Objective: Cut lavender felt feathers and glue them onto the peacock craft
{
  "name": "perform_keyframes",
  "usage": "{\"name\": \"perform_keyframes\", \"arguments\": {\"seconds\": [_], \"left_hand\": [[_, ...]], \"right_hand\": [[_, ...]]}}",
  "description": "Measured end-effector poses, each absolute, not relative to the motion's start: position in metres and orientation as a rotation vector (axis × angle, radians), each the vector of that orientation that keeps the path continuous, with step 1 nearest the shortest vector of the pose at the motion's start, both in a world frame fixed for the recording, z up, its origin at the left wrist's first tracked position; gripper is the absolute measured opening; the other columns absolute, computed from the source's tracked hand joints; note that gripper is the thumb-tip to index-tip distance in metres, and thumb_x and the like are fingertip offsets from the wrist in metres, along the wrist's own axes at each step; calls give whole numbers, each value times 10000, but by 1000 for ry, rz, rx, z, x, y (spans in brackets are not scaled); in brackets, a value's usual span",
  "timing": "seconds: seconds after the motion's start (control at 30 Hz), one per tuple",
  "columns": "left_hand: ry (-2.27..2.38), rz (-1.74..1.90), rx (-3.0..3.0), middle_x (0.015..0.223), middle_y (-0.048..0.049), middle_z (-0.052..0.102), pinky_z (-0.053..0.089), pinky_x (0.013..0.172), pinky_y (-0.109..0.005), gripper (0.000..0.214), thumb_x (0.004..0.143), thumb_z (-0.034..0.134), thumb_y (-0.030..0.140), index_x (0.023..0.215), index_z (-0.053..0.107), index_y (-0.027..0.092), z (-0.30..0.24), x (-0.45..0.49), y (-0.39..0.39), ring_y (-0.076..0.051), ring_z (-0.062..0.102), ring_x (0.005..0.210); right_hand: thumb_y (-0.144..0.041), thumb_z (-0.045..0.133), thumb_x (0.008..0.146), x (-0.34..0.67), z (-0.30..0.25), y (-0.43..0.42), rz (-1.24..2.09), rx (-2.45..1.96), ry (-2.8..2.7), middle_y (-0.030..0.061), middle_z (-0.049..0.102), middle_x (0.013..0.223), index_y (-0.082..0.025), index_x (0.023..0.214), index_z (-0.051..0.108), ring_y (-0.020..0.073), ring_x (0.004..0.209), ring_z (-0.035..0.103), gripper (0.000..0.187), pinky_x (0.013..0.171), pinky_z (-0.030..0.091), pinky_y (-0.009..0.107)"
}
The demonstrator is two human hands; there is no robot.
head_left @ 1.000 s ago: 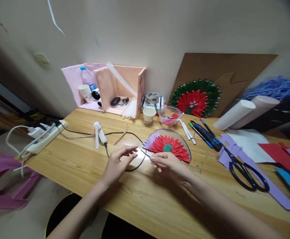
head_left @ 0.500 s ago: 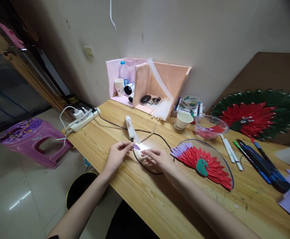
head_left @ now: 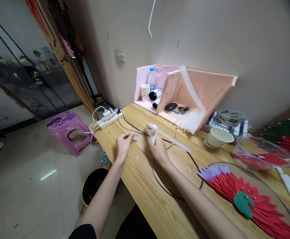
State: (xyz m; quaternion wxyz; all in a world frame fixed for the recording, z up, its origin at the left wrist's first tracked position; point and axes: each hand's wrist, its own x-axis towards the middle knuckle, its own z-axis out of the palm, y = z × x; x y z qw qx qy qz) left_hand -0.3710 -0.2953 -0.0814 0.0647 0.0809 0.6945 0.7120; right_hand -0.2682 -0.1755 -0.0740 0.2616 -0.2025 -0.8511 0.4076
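My left hand (head_left: 123,144) pinches a small purple paper petal (head_left: 136,135) just above the wooden table (head_left: 145,186). Beside it my right hand (head_left: 158,148) is wrapped round a white glue gun (head_left: 152,130) whose clear glue stick (head_left: 174,142) juts out to the right and whose black cord (head_left: 194,162) loops over the table. To the right a clear round sheet carries a red and purple paper peacock fan (head_left: 244,199) with a green body.
At the table's far left lies a white power strip (head_left: 107,121). A pink open box (head_left: 204,89) with a bottle and cups stands by the wall. A paper cup (head_left: 218,137), a clear bowl (head_left: 264,156) and markers sit behind. On the floor are a purple stool (head_left: 67,129) and a black bin (head_left: 95,186).
The view has swung left. My right hand has left the petal and closed round the glue gun. My left hand still holds the purple petal.
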Motion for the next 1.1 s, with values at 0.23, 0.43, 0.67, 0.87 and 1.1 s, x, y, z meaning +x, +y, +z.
{"name": "perform_keyframes", "arguments": {"seconds": [0.23,0.43,0.67,0.87,1.1], "left_hand": [[2070,2204,234,702,-82,699,487,580,-226,231,669,689,295,791,688,99,-93,-376,-294,-151,655,670],[2031,2231,282,752,-77,700,506,632,-233,227,665,698,288,800,688,105,-94,-374,-294,-145,655,707],[2002,2222,319,742,-69,700,517,657,-247,230,654,711,301,784,692,113,-93,-369,-294,-143,649,690],[1991,2216,319,721,-66,700,518,653,-251,228,646,713,302,771,693,113,-93,-369,-294,-135,639,652],[1994,2200,338,719,-66,701,515,661,-249,232,647,711,307,772,699,113,-93,-369,-295,-133,633,646]], "right_hand": [[-410,411,860,-210,-76,-186,1397,-462,-2225,75,638,846,-143,929,589,204,777,601,328,722,455,309],[-415,423,844,-209,-87,-187,1478,-407,-2201,94,649,935,-161,938,578,226,895,598,312,849,447,365],[-412,433,848,-211,-89,-186,1539,-418,-2204,108,638,1048,-157,1036,568,244,1004,574,344,939,403,408],[-413,426,850,-211,-88,-187,1506,-412,-2213,107,627,1097,-157,1078,566,250,1089,544,370,987,366,405],[-417,396,852,-210,-85,-188,1428,-448,-2285,84,649,951,-148,1071,578,234,906,606,392,797,471,334]]}}
